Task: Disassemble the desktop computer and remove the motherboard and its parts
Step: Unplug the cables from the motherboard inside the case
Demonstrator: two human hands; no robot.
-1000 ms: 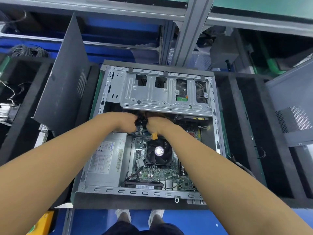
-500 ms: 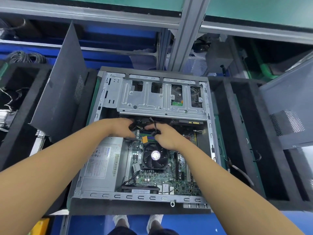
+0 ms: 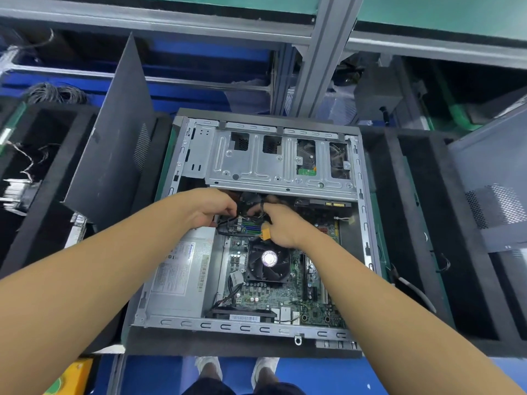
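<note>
An open desktop case (image 3: 159, 315) lies flat in front of me. Inside it sit the green motherboard (image 3: 265, 300), a black CPU fan (image 3: 268, 259), a silver power supply (image 3: 182, 269) on the left and a metal drive cage (image 3: 273, 161) at the far end. My left hand (image 3: 209, 208) and my right hand (image 3: 281, 223) meet just under the drive cage, above the fan. Both have fingers curled on a bundle of black cables (image 3: 251, 208). An orange connector (image 3: 265, 233) sticks out under my right hand's fingers.
A dark grey side panel (image 3: 114, 143) leans upright left of the case. Black foam trays (image 3: 422, 238) flank the case on both sides, with another perforated panel (image 3: 496, 189) at the right. Loose wires (image 3: 25, 158) lie far left. My shoes (image 3: 236, 369) show below the bench edge.
Both hands stay at the cable bundle under the drive cage. My right hand has shifted slightly, and the orange connector has come back into sight beneath its fingers.
</note>
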